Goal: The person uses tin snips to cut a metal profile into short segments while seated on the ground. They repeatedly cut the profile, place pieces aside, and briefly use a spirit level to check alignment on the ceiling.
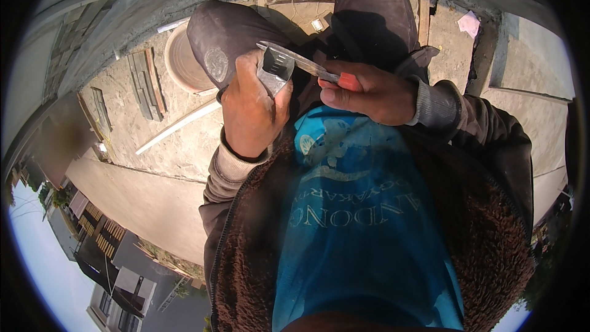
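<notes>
My left hand (249,107) is closed around a short silvery metal profile (275,74), hollow at the end that faces up. In my right hand (381,95) is a flat grey metal tool with a red handle (349,81), too unclear to name its kind. Its long flat blade (301,61) crosses the top of the profile, and the tip reaches past the fingers of my left hand. Whether the blade presses on the metal or only lies over it, I cannot tell. Both hands are held between my bent knees, in front of my blue shirt.
Left of my knee stands a round pale basin (184,64). Several grey metal strips (145,83) and a long white strip (178,126) lie on the dusty concrete floor. A pink scrap (469,23) rests at the far right. Beyond the floor's left edge, buildings (126,270) show.
</notes>
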{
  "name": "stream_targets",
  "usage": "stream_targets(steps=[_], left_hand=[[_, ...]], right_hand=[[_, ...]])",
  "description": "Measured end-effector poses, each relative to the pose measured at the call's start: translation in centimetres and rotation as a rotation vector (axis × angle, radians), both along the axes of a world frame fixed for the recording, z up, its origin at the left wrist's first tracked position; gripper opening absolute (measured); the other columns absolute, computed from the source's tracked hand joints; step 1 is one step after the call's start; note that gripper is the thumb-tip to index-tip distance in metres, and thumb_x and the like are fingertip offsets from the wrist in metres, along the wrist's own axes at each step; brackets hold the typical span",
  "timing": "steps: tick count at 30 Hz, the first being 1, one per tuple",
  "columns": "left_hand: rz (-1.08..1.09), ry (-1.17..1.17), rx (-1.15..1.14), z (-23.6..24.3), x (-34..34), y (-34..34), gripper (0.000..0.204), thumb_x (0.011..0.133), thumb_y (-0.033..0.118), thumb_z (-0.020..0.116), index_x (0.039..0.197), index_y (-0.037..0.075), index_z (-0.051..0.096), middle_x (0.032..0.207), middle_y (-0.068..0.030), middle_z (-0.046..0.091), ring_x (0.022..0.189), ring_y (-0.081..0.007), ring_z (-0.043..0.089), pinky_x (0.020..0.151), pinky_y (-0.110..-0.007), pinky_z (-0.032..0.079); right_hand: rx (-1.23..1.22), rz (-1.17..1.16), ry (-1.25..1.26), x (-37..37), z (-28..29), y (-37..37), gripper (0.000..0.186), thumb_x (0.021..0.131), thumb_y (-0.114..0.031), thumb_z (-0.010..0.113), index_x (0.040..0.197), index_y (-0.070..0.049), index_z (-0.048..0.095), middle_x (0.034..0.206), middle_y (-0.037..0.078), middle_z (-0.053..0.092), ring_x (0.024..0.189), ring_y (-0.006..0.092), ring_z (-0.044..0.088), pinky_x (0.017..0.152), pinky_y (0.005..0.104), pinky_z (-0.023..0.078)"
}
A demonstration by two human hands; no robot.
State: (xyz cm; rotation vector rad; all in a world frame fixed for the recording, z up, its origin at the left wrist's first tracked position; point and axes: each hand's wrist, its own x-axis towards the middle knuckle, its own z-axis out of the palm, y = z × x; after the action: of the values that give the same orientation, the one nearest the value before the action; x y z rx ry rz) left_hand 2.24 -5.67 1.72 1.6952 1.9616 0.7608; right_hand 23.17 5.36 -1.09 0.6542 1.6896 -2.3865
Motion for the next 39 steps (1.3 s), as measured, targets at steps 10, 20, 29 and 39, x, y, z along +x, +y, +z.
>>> stream_targets(steps=[10, 20, 29, 39], left_hand=[[0.037, -0.033, 0.062, -0.1, 0.1, -0.1, 0.038, 0.088, 0.007, 0.072, 0.116, -0.004, 0.05, 0.091, -0.0218, 0.066, 0.081, -0.0426, 0.07, 0.071, -0.043, 0.055], [0.05, -0.03, 0.061, -0.1, 0.4, -0.3, 0.042, 0.086, 0.006, 0.073, 0.119, -0.002, 0.049, 0.093, -0.0222, 0.066, 0.083, -0.0434, 0.069, 0.073, -0.044, 0.056], [0.103, 0.044, -0.023, -0.2, 0.9, -0.3, 0.045, 0.084, 0.005, 0.073, 0.121, -0.002, 0.048, 0.094, -0.0238, 0.065, 0.085, -0.0453, 0.068, 0.072, -0.046, 0.055], [0.086, 0.025, -0.02, -0.6, 0.9, 0.2, 0.042, 0.086, 0.009, 0.073, 0.12, -0.001, 0.049, 0.091, -0.0236, 0.066, 0.084, -0.0457, 0.068, 0.07, -0.046, 0.054]], right_hand=[[0.233, -0.008, -0.045, 1.3, 1.6, 0.8, 0.034, 0.101, -0.037, 0.063, 0.104, -0.005, 0.053, 0.09, 0.006, 0.051, 0.085, 0.0168, 0.05, 0.079, 0.0348, 0.044], [0.374, -0.051, -0.05, 1.5, 1.4, 0.3, 0.043, 0.097, -0.046, 0.065, 0.11, -0.006, 0.057, 0.09, 0.018, 0.064, 0.085, 0.0345, 0.068, 0.076, 0.043, 0.052], [1.2, -0.308, -0.101, 1.5, 0.4, 0.2, 0.039, 0.091, -0.031, 0.074, 0.112, -0.004, 0.055, 0.089, 0.012, 0.07, 0.081, 0.0347, 0.071, 0.067, 0.0447, 0.055], [0.559, -0.097, -0.16, 1.7, 0.3, 0.3, 0.044, 0.094, -0.047, 0.069, 0.096, -0.005, 0.058, 0.081, 0.019, 0.063, 0.077, 0.0397, 0.067, 0.067, 0.0456, 0.05]])
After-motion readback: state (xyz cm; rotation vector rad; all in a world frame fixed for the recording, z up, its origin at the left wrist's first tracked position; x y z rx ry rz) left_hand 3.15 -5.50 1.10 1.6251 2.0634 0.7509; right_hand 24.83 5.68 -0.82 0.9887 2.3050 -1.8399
